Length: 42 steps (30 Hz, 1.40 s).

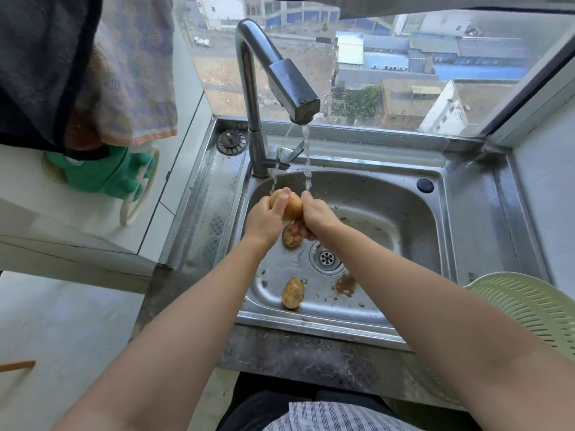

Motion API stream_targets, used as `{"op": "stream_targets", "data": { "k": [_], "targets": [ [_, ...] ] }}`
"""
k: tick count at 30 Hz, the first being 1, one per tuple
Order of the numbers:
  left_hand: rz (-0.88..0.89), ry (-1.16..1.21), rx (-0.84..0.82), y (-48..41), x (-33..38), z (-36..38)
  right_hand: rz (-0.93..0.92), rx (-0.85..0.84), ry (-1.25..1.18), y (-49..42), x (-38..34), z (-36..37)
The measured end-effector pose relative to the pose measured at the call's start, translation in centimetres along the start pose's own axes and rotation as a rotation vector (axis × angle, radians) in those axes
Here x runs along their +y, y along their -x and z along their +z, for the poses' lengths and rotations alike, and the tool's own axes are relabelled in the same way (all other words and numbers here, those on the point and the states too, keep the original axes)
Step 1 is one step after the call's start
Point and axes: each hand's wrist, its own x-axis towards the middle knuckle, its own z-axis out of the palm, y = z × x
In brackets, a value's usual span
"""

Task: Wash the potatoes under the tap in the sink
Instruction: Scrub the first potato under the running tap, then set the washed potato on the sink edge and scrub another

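Note:
Over the steel sink (413, 244), my left hand (264, 222) and my right hand (314, 217) both grip one yellow-brown potato (292, 208). Water runs from the tap (292, 91) and falls on the potato and my right hand's fingers. A second potato (292, 238) lies in the basin just below my hands, partly hidden by them. A third potato (292, 293), still speckled with dirt, lies near the basin's front edge, left of the drain (326, 257).
A pale green colander (535, 309) stands on the counter at the right. A sink plug (231, 142) rests on the rim behind the tap. Cloths (93, 66) hang at upper left over a green toy (109, 172). Dirt lies in the basin.

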Motion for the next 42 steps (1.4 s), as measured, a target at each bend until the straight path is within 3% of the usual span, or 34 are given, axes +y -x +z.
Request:
{"op": "stream_targets", "data": {
  "k": [4,9,13,16,21,23,25,27,29,33,39,42],
  "targets": [
    [-0.184,0.05,0.183,0.2,-2.9,-2.3,-0.037,-0.042,0.014,-1.1,0.4,1.4],
    [-0.229,-0.444,0.4,0.9,-6.3,-6.4,0.046,-0.16,-0.178,-2.1,0.2,4.1],
    [-0.11,-0.824,0.393,0.9,-9.0,-7.5,0.137,-0.187,-0.165,-3.2,1.5,5.0],
    [-0.067,-0.926,0.388,1.1,-10.1,-7.1,0.166,-0.169,-0.115,-3.9,2.8,4.9],
    [0.185,-0.949,0.413,0.2,-9.3,-5.8,0.183,-0.116,0.058,-6.1,4.9,4.3],
    [0.361,-0.891,0.353,-0.7,-9.0,-4.6,0.117,-0.133,0.283,-6.8,6.1,3.9],
    [0.479,-0.788,0.182,-1.5,-8.7,-3.2,0.001,-0.221,0.626,-7.1,7.7,3.4],
    [0.392,-0.681,-0.011,-2.1,-8.5,-1.5,-0.078,-0.379,0.974,-7.3,9.6,3.0],
    [0.202,-0.652,-0.138,-3.1,-8.8,0.1,-0.1,-0.548,1.15,-7.6,11.8,3.2],
    [0.02,-0.553,-0.184,-4.7,-10.2,1.9,-0.153,-0.708,1.35,-8.9,16.2,4.1],
    [-0.094,-0.465,-0.197,-5.5,-11.3,3.0,-0.299,-0.56,1.38,-9.0,19.1,4.4],
    [-0.107,-0.467,-0.217,-5.2,-11.0,3.1,-0.219,-0.47,1.246,-9.0,19.3,3.9]
  ]
}}
